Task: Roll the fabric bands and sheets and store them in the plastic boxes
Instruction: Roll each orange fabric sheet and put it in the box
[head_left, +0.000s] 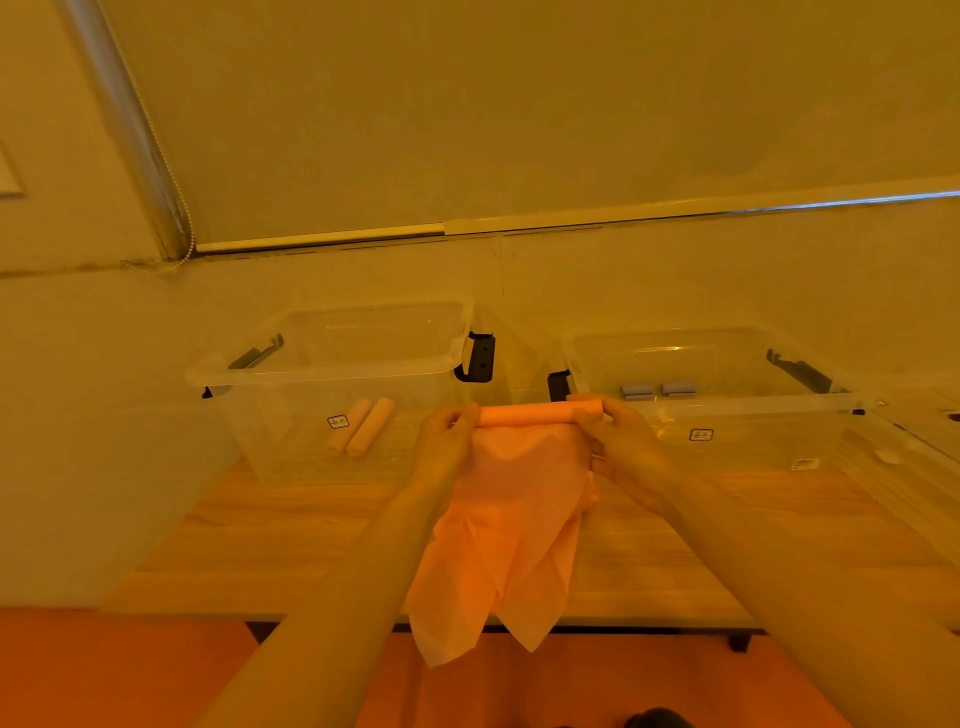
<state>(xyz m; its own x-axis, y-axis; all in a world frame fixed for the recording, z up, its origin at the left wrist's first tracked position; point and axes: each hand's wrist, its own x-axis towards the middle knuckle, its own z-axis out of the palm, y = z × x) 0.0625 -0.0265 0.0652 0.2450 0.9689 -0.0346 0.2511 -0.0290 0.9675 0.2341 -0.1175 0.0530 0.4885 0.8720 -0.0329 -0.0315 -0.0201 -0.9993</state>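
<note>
Left hand (445, 435) and right hand (618, 436) each grip one end of the partly rolled pink sheet (511, 499) above the counter (270, 540).

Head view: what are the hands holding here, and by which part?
Both hands hold one pink fabric sheet by its rolled-up top: the left hand grips the roll's left end, the right hand its right end. The unrolled rest hangs free.

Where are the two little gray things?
In the head view, the two gray folded bands lie side by side inside the right clear plastic box, near its front wall, just behind the right hand.
</note>
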